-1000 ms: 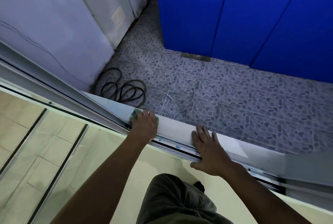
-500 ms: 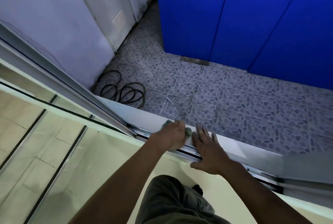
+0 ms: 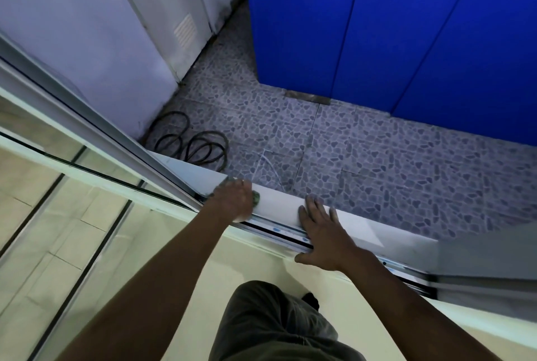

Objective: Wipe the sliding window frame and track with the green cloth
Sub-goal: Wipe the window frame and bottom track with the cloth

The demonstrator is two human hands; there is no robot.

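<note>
beyond the sill, blue panels stand over a pebble-patterned tile floor, with a white wall to the left and a coil of black cable lying at its foot. nearer, the sliding window frame runs diagonally down to the white sill and the metal track beside it. right hand lies flat, fingers spread and released, across sill and track. left hand, blurred, is clenched on the green cloth, pressing it on the sill by the frame's lower end.
</note>
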